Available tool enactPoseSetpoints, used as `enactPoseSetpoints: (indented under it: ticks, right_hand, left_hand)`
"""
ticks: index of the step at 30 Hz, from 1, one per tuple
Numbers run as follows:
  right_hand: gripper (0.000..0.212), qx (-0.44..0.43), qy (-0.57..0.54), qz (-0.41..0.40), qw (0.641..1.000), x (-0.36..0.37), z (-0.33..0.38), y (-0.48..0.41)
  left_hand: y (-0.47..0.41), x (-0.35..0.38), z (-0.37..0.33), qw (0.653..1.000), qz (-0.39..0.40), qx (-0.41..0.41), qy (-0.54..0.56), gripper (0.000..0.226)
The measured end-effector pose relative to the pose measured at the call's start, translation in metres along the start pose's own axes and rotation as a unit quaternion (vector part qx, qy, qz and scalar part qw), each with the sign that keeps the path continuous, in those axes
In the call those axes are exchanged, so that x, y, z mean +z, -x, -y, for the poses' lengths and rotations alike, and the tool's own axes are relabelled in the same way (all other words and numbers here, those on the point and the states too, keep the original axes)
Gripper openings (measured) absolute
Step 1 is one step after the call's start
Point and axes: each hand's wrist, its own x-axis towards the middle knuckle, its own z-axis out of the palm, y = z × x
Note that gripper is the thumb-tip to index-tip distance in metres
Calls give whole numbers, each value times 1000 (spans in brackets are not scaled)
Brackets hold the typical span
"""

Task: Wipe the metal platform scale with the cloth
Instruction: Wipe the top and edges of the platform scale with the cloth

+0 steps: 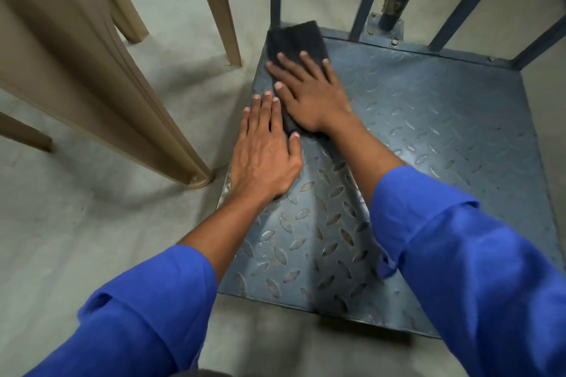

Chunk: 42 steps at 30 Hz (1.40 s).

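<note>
While my right grip [309, 92] lies flat and wide on the dark cloth [294, 37], fingers straight and spread, it presses that cloth onto the far left corner of the metal platform scale [428, 138]; nothing curls round the cloth, just palm and fingers on top; the cloth sticks out beyond my fingertips toward the upright blue bars [477, 0] at the scale's far edge, and a strip of it runs back under my palm; my left grip [265, 150] sits just beside, nearer to me, also flat and wide, palm on the bare patterned plate, thumb touching the cloth's near end; blue sleeves [459, 254] cover both arms above the forearms; left of my left grip, beige plastic chair legs [122, 86] stand on the grey floor [76, 223].
</note>
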Motion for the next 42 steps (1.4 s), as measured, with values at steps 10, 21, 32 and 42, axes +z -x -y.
enactPoseSetpoints:
  ticks: [10, 21, 32, 42]
  right_hand:
    - [57, 185, -30, -47, 981, 1, -2, 26]
    - [59, 213, -25, -68, 974, 6, -27, 80]
    - [56, 73, -4, -41, 996, 14, -2, 104]
    - [55, 5, -2, -5, 1000, 16, 61, 74]
  left_hand:
    - [2, -3, 0, 1000, 1, 0, 12, 73]
    - [92, -1, 17, 998, 19, 54, -19, 72]
    - [134, -4, 22, 997, 33, 64, -30, 73]
    - [133, -7, 22, 998, -39, 42, 38, 69]
